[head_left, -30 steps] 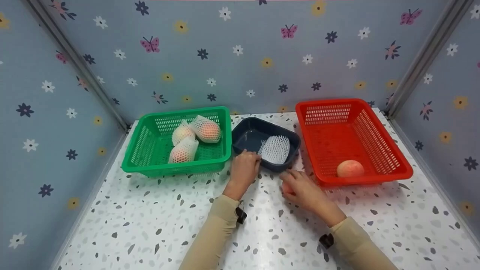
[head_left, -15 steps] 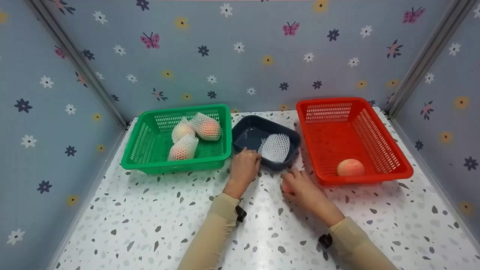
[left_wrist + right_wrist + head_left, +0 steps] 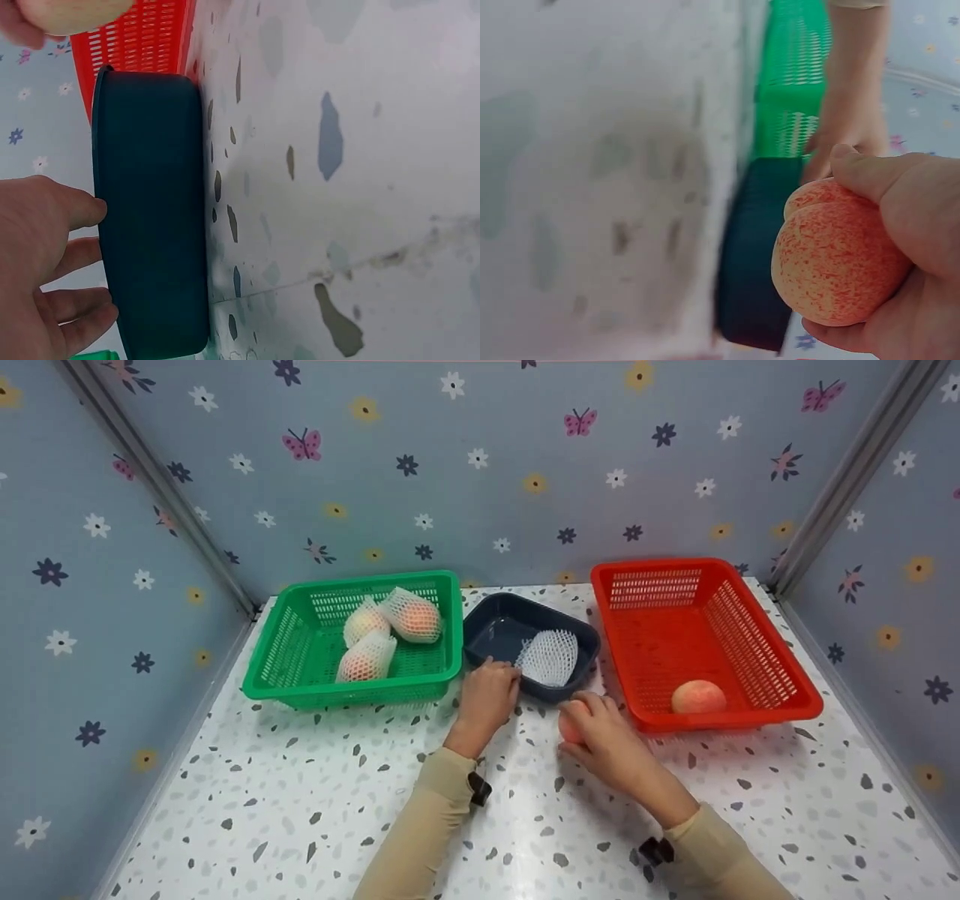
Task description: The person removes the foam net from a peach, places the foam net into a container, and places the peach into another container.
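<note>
My right hand (image 3: pixel 609 739) grips a peach (image 3: pixel 844 255), thumb on one side and fingers round the other, just in front of the dark blue tray (image 3: pixel 501 636). The peach shows bare, pinkish-orange skin with a crease. My left hand (image 3: pixel 487 699) rests at the tray's near left rim; in the left wrist view its relaxed fingertips (image 3: pixel 94 319) touch along the rim. A white foam net sleeve (image 3: pixel 551 658) lies inside the tray on the right. Part of the peach is hidden by the right hand in the head view.
On the left stands a green basket (image 3: pixel 409 691) with several peaches in foam nets (image 3: pixel 367 656). To the right, a red basket (image 3: pixel 660 622) holds one bare peach (image 3: pixel 699 697) near its front. Flower-patterned walls (image 3: pixel 480 502) enclose the speckled table (image 3: pixel 300 810).
My right hand has shifted slightly, with the peach showing a little more beside the tray. The left hand, the tray and both baskets have stayed in place.
</note>
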